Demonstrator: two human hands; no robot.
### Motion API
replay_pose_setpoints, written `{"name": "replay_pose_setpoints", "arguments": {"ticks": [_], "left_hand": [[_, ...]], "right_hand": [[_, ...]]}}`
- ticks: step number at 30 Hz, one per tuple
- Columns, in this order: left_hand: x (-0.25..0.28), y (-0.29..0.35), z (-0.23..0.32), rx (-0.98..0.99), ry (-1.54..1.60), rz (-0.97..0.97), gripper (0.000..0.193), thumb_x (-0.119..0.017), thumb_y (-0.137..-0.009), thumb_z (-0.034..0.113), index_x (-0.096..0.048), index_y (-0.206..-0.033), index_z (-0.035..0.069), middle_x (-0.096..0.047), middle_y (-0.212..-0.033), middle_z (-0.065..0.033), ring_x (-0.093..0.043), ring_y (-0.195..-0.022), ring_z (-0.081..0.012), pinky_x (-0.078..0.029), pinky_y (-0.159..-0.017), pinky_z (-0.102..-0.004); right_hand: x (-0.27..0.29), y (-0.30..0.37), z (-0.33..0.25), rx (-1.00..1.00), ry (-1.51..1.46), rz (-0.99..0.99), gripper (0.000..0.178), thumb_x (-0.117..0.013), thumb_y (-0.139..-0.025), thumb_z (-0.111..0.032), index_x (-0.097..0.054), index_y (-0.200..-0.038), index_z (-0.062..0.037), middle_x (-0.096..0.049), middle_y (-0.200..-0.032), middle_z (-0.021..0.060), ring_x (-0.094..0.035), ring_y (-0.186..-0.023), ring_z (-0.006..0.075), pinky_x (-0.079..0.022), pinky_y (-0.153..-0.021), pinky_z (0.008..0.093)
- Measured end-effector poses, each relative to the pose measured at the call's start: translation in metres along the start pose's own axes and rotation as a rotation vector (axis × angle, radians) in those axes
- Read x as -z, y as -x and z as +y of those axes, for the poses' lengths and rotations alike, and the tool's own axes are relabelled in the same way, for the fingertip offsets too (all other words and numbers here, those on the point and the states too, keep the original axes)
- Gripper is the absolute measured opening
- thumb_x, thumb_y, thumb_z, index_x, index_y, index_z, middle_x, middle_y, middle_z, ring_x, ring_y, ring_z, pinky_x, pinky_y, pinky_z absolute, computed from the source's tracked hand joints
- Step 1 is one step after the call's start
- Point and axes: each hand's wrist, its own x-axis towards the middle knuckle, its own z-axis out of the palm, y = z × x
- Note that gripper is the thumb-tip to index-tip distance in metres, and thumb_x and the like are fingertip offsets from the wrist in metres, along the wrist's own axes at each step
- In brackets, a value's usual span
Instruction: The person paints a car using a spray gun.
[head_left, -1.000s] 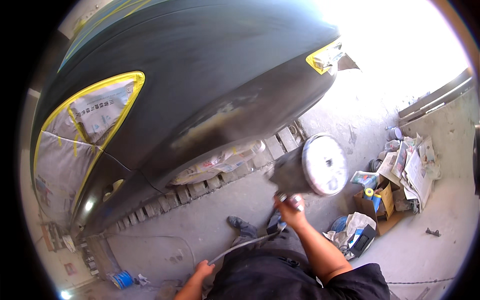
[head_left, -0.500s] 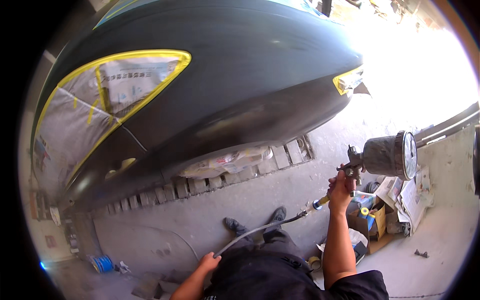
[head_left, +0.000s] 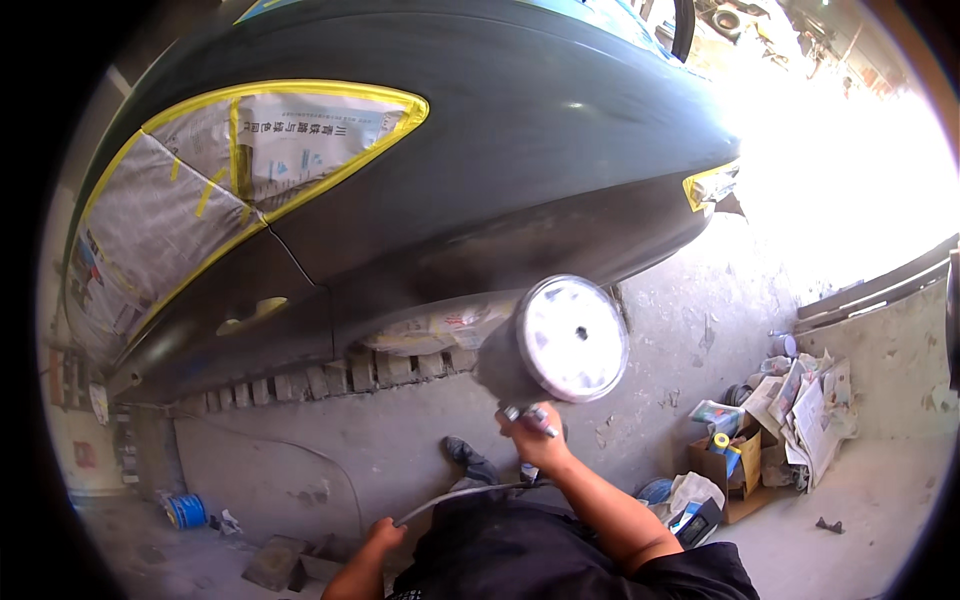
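My right hand (head_left: 535, 437) is closed round the handle of a spray gun (head_left: 526, 418). The gun's large round cup (head_left: 500, 360) with its pale lid (head_left: 577, 338) hides most of the gun's body and its nozzle. Down at the lower left, my left hand (head_left: 384, 534) grips a grey air hose (head_left: 440, 500), which runs across in front of my body toward the gun. Beyond the gun curves the side of a dark grey car body (head_left: 500, 170). Its side windows are masked with newspaper (head_left: 310, 145) edged in yellow tape (head_left: 335, 88).
Masking paper (head_left: 425, 332) covers the wheel area beside a floor grating (head_left: 290, 386). At right lie a cardboard box (head_left: 745, 485) with cans and a stack of newspapers (head_left: 815, 420). A blue tin (head_left: 186, 511) stands at left; a thin line crosses the floor.
My right hand has swung the spray gun left, from over the floor at right to in front of the car's wheel area, and its lid now faces me. My left hand has shifted left and down with the hose.
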Motion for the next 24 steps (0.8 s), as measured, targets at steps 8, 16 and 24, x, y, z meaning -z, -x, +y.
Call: {"name": "replay_pose_setpoints", "arguments": {"ticks": [8,16,24], "left_hand": [[-0.008,-0.006,0.031,-0.091,0.101,-0.015,0.052,-0.058,-0.081,0.045,-0.058,-0.112,0.003,-0.060,-0.112,-0.0211,-0.056,-0.108,-0.0353,-0.045,-0.090,-0.0425],[-0.014,-0.020,0.040,-0.125,0.074,0.054,0.054,-0.060,-0.078,0.044,-0.058,-0.112,0.002,-0.059,-0.114,-0.0217,-0.056,-0.109,-0.0344,-0.045,-0.091,-0.0416],[0.002,-0.011,-0.005,-0.009,0.026,-0.011,0.055,-0.061,-0.078,0.044,-0.058,-0.115,0.002,-0.058,-0.117,-0.0201,-0.055,-0.111,-0.0328,-0.044,-0.093,-0.0402]], "right_hand": [[0.111,0.007,0.021,-0.123,-0.324,0.745,0.015,-0.058,-0.090,-0.024,-0.058,-0.096,-0.0103,-0.054,-0.061,-0.0010,-0.048,-0.049,0.0046,-0.035,-0.041,0.0193],[0.111,-0.005,0.021,0.013,-0.226,0.767,0.014,-0.059,-0.089,-0.022,-0.055,-0.086,-0.0092,-0.056,-0.062,0.0006,-0.051,-0.049,0.0076,-0.036,-0.040,0.0224],[0.009,-0.002,-0.065,-0.167,-0.408,-0.046,0.028,-0.069,-0.081,-0.014,-0.051,-0.101,-0.0048,-0.057,-0.072,0.0026,-0.058,-0.061,0.0101,-0.047,-0.056,0.0255]]}}
